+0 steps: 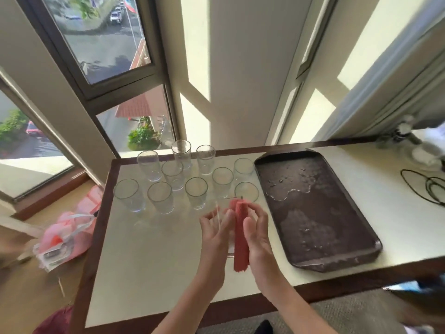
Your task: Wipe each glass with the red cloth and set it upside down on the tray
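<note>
Above the table's middle, my left hand grips a clear glass that is hard to make out; only its base edge shows plainly. The red cloth hangs as a long folded strip between my hands, pressed against the glass. My right hand holds the cloth from the right side. Several other clear glasses stand upright, mouths up, in rows at the back left of the table. The dark brown tray lies to the right of my hands with no glass on it, only pale smears.
The white table has a dark wooden rim. A black cable loops at the far right. A pink plastic bag lies on the floor to the left. Windows and a wall stand behind the table.
</note>
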Tool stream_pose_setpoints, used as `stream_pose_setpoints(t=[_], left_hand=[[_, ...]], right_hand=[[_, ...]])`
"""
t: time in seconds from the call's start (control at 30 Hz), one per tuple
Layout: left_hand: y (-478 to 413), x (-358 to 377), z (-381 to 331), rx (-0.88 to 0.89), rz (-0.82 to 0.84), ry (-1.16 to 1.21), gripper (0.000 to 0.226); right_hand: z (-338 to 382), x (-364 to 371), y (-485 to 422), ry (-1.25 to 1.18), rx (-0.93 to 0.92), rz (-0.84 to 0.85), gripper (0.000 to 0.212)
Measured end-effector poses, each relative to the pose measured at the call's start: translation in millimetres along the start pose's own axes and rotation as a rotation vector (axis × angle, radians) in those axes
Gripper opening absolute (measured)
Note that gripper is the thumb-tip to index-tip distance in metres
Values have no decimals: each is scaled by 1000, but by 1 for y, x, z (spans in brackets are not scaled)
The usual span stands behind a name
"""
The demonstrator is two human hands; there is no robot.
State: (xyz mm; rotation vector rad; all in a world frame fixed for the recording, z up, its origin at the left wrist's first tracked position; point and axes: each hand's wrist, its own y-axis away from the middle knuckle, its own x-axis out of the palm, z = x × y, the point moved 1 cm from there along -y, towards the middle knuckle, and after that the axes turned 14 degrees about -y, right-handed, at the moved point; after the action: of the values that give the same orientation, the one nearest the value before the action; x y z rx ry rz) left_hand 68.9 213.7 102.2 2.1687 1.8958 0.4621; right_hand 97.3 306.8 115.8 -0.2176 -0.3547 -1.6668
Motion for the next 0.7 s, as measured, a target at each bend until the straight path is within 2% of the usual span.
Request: stream_pose_setpoints(t=[0.1, 0.2, 0.33, 0.43, 0.6, 0.7], left_hand=[[4, 19, -8, 65, 0, -16, 73], [3, 26, -18, 114, -33, -101, 56], [1, 26, -27, 188, -31, -207, 36], [3, 24, -25, 170, -34, -193, 42], [11, 29, -18, 134, -24, -117, 58], [11, 29, -17, 126, -43, -118, 52]], right_hand=[[13, -5, -12, -87, -43, -116, 45], [18, -7, -14, -100, -59, -144, 52], [12, -2, -2, 56, -140, -169, 60], [13, -4, -4, 86, -122, -169, 62], [28, -11, -22, -104, 39, -184, 51], [20, -4, -12, -1, -74, -194, 53]])
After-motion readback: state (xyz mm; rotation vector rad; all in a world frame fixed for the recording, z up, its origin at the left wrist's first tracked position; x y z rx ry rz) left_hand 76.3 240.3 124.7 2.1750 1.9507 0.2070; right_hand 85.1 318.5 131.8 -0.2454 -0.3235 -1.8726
